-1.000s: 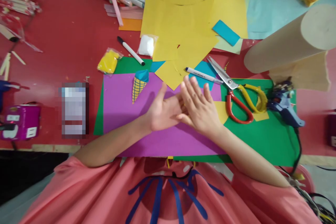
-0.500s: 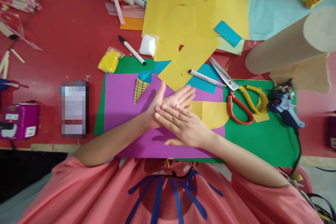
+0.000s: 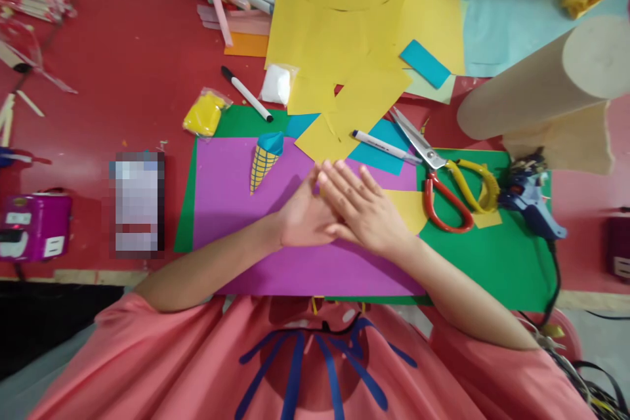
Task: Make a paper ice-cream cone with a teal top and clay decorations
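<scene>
My left hand (image 3: 298, 218) lies palm up over the purple sheet (image 3: 231, 210). My right hand (image 3: 368, 211) rests flat across it, palm down, with fingers stretched out. The two palms are pressed together, and I cannot see whether anything is between them. A small yellow paper cone (image 3: 263, 163) with a blue top lies on the purple sheet, just left of the hands. A yellow half-round paper piece (image 3: 408, 207) lies just right of them.
Red-and-yellow scissors (image 3: 445, 180) and a blue glue gun (image 3: 529, 198) lie on the green sheet (image 3: 492, 262) at right. A white marker (image 3: 384, 143), a black-capped marker (image 3: 246, 95), yellow papers (image 3: 354, 20), clay bags (image 3: 203, 113) and a cardboard tube (image 3: 536, 82) lie farther back.
My right hand has slid back and forth over the left palm: pulled toward me half a second ago, now pushed forward again so the fingertips line up.
</scene>
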